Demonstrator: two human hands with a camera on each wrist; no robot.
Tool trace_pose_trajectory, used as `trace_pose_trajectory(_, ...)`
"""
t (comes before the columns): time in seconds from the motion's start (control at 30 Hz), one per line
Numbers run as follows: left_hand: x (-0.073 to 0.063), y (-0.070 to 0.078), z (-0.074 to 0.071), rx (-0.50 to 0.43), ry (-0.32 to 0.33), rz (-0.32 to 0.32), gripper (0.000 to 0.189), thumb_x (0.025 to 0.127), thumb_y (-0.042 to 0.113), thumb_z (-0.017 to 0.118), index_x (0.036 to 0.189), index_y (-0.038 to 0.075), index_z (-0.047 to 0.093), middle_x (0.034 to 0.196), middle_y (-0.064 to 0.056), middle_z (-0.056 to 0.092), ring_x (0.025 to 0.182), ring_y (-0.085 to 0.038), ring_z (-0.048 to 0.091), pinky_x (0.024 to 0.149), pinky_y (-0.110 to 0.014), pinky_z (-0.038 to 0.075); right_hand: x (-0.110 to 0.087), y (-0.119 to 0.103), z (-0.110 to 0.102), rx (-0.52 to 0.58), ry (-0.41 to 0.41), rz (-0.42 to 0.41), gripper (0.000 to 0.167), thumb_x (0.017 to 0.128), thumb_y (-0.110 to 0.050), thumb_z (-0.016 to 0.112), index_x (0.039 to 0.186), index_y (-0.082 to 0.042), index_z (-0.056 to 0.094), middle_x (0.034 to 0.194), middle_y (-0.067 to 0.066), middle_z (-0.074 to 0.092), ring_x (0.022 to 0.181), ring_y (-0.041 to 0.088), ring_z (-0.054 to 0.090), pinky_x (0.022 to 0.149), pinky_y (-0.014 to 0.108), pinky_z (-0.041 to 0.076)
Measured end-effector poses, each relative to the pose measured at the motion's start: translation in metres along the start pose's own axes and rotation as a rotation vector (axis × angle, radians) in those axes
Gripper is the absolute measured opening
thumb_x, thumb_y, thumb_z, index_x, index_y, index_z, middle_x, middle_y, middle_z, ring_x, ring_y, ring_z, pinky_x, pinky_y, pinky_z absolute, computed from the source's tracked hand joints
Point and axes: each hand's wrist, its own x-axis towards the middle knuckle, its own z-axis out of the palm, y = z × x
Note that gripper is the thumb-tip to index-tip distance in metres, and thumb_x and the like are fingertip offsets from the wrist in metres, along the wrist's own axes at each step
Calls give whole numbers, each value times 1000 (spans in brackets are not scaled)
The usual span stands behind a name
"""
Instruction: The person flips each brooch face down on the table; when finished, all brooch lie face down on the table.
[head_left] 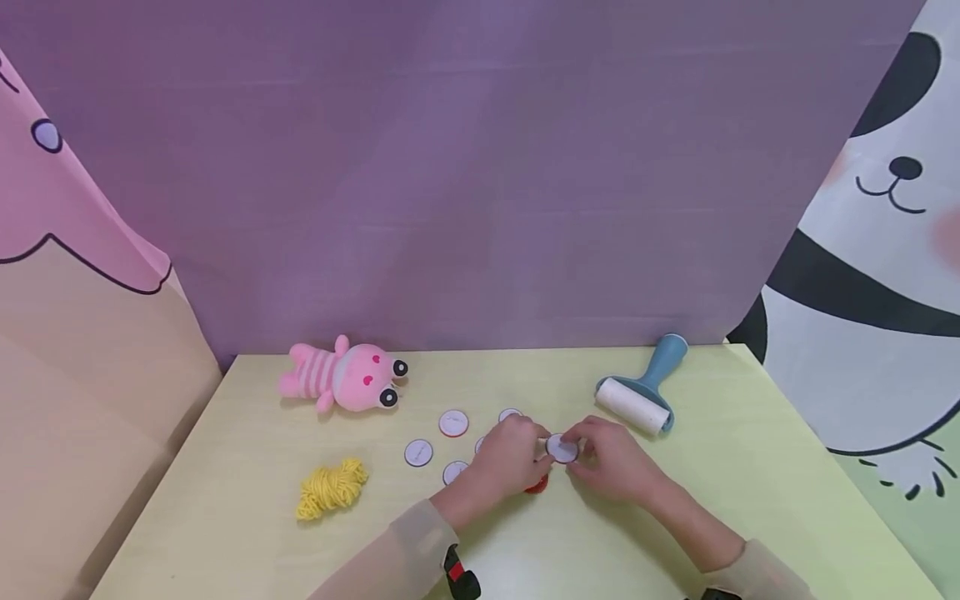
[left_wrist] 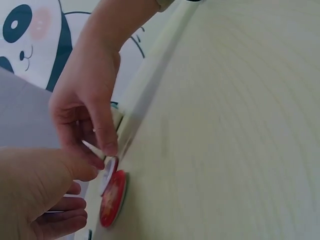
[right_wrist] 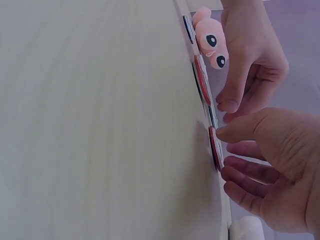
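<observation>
Thumb and fingertips of my right hand (head_left: pixel 615 458) hold a white round disc (head_left: pixel 562 448) by its edge, close over the table. My left hand (head_left: pixel 510 457) is at the disc's left side, thumb and index fingertips near its rim, the other fingers loosely bent. Just below the left fingertips lies a red disc (head_left: pixel 537 486). In the left wrist view, the red disc (left_wrist: pixel 113 199) overlaps a white disc with a red rim (left_wrist: pixel 108 175). More white discs (head_left: pixel 453 423) are spread left of my hands, some partly hidden by the left hand.
A pink striped plush toy (head_left: pixel 345 375) lies at the back left, with a bundle of yellow yarn (head_left: pixel 332 488) in front of it. At the back right is a white roller (head_left: pixel 633 406) with a blue handle (head_left: pixel 667 357). A purple cloth (head_left: pixel 480 175) hangs behind the table.
</observation>
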Motion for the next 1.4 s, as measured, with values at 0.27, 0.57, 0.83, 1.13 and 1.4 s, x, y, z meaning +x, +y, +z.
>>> trace_pose_trajectory(0.27, -13, -16, -15, 6, 38, -23, 41, 89, 34, 86, 123, 12, 81, 118, -3, 81, 113, -21, 73, 95, -29, 62, 2, -13, 0, 61, -42, 0, 24, 84, -5, 86, 106, -6, 79, 100, 2, 77, 75, 5, 63, 70, 22, 58)
trace_pose_trajectory(0.57, -38, -31, -17, 14, 38, 23, 48, 87, 42, 86, 123, 11, 81, 110, -3, 82, 107, -19, 71, 94, -30, 61, 1, -19, 9, 72, -69, -41, 23, 85, -5, 85, 107, -7, 78, 100, 1, 77, 77, 1, 63, 72, 22, 58)
trace_pose_trajectory(0.83, -48, -28, -15, -45, -32, 27, 51, 84, 42, 89, 123, 10, 80, 111, -2, 81, 105, -17, 71, 94, -30, 60, 1, -24, 14, 120, -116, -90, 21, 87, -7, 85, 106, -9, 78, 95, 0, 74, 68, -2, 56, 65, 19, 54)
trace_pose_trajectory(1.13, -53, -22, -9, -78, -63, 1, 44, 82, 30, 92, 123, 19, 81, 100, 8, 78, 89, -7, 59, 78, -22, 55, -1, -30, 13, 132, -129, -83, 21, 86, -9, 87, 106, -13, 79, 92, -4, 72, 67, 3, 57, 64, 19, 53)
trace_pose_trajectory(1.4, -52, -18, -9, -87, -51, 16, 33, 87, 22, 88, 120, 17, 83, 94, 7, 78, 78, -3, 49, 72, -16, 48, -2, -31, 16, 138, -117, -91, 23, 85, -13, 89, 106, -12, 80, 90, -2, 71, 68, 5, 57, 64, 18, 52)
